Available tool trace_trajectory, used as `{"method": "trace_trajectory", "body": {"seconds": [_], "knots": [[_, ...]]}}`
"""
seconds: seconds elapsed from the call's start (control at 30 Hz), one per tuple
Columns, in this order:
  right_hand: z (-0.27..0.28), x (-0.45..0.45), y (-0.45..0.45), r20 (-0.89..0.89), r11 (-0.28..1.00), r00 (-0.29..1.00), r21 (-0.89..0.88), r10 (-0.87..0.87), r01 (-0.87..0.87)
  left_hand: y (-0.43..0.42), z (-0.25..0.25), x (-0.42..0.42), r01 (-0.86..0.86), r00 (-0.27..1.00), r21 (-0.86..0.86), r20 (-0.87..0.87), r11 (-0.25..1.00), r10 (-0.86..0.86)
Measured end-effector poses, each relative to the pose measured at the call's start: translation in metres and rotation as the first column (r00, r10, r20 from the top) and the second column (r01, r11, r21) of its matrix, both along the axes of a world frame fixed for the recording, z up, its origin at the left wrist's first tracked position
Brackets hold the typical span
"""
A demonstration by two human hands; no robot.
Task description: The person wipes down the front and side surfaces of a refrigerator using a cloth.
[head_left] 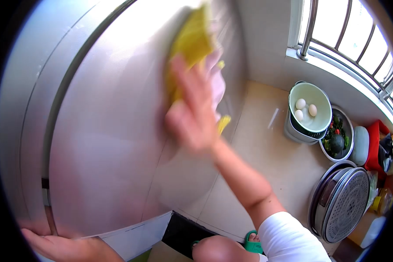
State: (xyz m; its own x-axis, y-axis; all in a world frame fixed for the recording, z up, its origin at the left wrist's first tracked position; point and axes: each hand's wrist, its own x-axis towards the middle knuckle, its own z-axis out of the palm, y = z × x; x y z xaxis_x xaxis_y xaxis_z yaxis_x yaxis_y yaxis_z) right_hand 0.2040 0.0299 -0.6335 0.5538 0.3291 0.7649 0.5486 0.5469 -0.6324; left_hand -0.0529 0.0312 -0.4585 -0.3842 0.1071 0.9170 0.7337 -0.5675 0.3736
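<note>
My right hand (190, 107) presses a yellow and pink cloth (192, 41) against the upper right part of a shiny silver door panel (105, 144); hand and cloth are blurred by motion. At the lower left, my left hand (52, 246) lies at the bottom edge of the panel, by the dark vertical gap. Its fingers are partly cut off by the dark edge of the view, so whether they hold the edge is unclear.
On the tiled floor (262, 161) at the right stand a pale green bowl (310, 94) with three eggs, a basin of vegetables (350, 131), stacked steamer trays (347, 205) and a red container (373, 163). A barred window (347, 26) is above. A green slipper (253, 246) shows below.
</note>
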Motion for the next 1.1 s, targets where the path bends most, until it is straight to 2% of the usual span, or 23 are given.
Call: {"method": "trace_trajectory", "body": {"seconds": [0.03,0.07,0.13,0.2,0.23,0.27,0.3,0.33,0.37,0.43,0.47,0.5,0.53,0.57,0.6,0.67,0.77,0.8,0.87,0.93,0.97,1.03,1.1], "knots": [[0.006,-0.068,-0.024,0.157,0.997,0.987,0.064,-0.044,0.034,-0.003,0.002,-0.004,0.174,0.985,-0.031,-0.001,0.984,-0.174],[-0.006,-0.104,-0.038,0.161,0.994,0.981,0.012,0.104,-0.107,-0.005,0.001,0.007,0.245,0.969,-0.027,0.01,0.969,-0.245],[-0.041,-0.156,-0.057,0.238,0.993,0.965,0.013,0.109,-0.115,-0.009,0.001,0.029,0.382,0.924,-0.016,0.037,0.924,-0.382],[-0.123,-0.191,-0.055,0.136,0.993,0.984,-0.021,0.117,-0.116,-0.009,0.0,0.031,0.369,0.929,0.019,-0.005,0.929,-0.369],[-0.145,-0.186,-0.055,0.061,0.987,0.992,-0.124,0.11,-0.102,-0.012,-0.001,0.037,0.276,0.961,0.014,-0.026,0.961,-0.276],[-0.167,-0.177,-0.058,-0.009,0.969,0.995,-0.226,0.095,-0.095,-0.012,-0.001,0.039,0.277,0.961,0.015,-0.019,0.961,-0.277],[-0.204,-0.175,-0.06,-0.333,0.897,0.924,-0.325,0.188,-0.3,-0.011,-0.002,0.04,0.284,0.958,0.018,-0.036,0.959,-0.283],[-0.234,-0.17,-0.057,-0.48,0.845,0.851,-0.346,0.213,-0.407,-0.012,-0.003,0.037,0.292,0.955,0.023,-0.052,0.956,-0.29],[-0.263,-0.165,-0.053,-0.618,0.79,0.758,-0.35,0.208,-0.503,-0.009,-0.004,0.027,0.412,0.908,-0.026,-0.074,0.911,-0.413],[-0.292,-0.144,-0.03,-0.681,0.909,0.728,-0.349,-0.08,-0.227,-0.01,-0.004,0.031,0.468,0.881,-0.014,-0.068,0.883,-0.468],[-0.295,-0.139,-0.024,-0.711,0.931,0.669,-0.357,-0.215,-0.079,-0.007,-0.004,0.031,0.524,0.849,-0.005,-0.071,0.852,-0.523],[-0.289,-0.13,-0.022,-0.709,0.932,0.672,-0.354,-0.213,-0.077,-0.001,-0.005,0.027,0.524,0.849,0.019,-0.096,0.851,-0.52],[-0.277,-0.121,-0.022,-0.804,0.956,0.571,-0.273,-0.167,-0.104,-0.001,-0.004,0.027,0.521,0.851,0.027,-0.09,0.853,-0.517],[-0.265,-0.118,-0.026,-0.88,0.974,0.462,-0.191,-0.115,-0.123,-0.003,-0.003,0.029,0.607,0.785,-0.011,-0.149,0.795,-0.602],[-0.248,-0.123,-0.027,-0.873,0.974,0.474,-0.191,-0.112,-0.122,-0.002,-0.001,0.031,0.686,0.704,-0.052,-0.204,0.726,-0.68],[-0.203,-0.141,-0.032,-0.893,0.978,0.439,-0.169,-0.1,-0.12,0.006,-0.001,0.035,0.723,0.678,0.045,-0.233,0.689,-0.697],[-0.117,-0.17,-0.049,-0.729,0.966,0.679,-0.226,-0.081,-0.127,0.007,0.0,0.038,0.747,0.655,0.076,-0.254,0.66,-0.712],[-0.081,-0.176,-0.057,-0.646,0.977,0.763,-0.172,-0.015,-0.126,0.005,-0.002,0.036,0.749,0.652,0.06,-0.243,0.66,-0.718],[-0.047,-0.187,-0.065,-0.449,0.975,0.894,-0.2,-0.003,-0.097,0.002,-0.003,0.031,0.723,0.68,-0.009,-0.165,0.691,-0.714],[-0.047,-0.197,-0.068,-0.292,0.985,0.956,-0.155,0.028,-0.076,0.0,-0.007,0.029,0.697,0.703,-0.079,-0.121,0.713,-0.701],[-0.059,-0.2,-0.07,-0.31,0.986,0.95,-0.153,0.02,-0.071,-0.002,-0.009,0.03,0.746,0.659,-0.063,-0.07,0.663,-0.749],[-0.109,-0.203,-0.068,-0.168,0.957,0.983,-0.29,-0.075,0.024,-0.008,-0.017,0.029,0.892,0.444,-0.065,-0.067,0.448,-0.893],[-0.185,-0.2,-0.05,-0.418,0.948,0.891,-0.316,-0.175,0.038,-0.017,-0.04,0.022,0.881,0.434,-0.149,-0.125,0.449,-0.892]]}}
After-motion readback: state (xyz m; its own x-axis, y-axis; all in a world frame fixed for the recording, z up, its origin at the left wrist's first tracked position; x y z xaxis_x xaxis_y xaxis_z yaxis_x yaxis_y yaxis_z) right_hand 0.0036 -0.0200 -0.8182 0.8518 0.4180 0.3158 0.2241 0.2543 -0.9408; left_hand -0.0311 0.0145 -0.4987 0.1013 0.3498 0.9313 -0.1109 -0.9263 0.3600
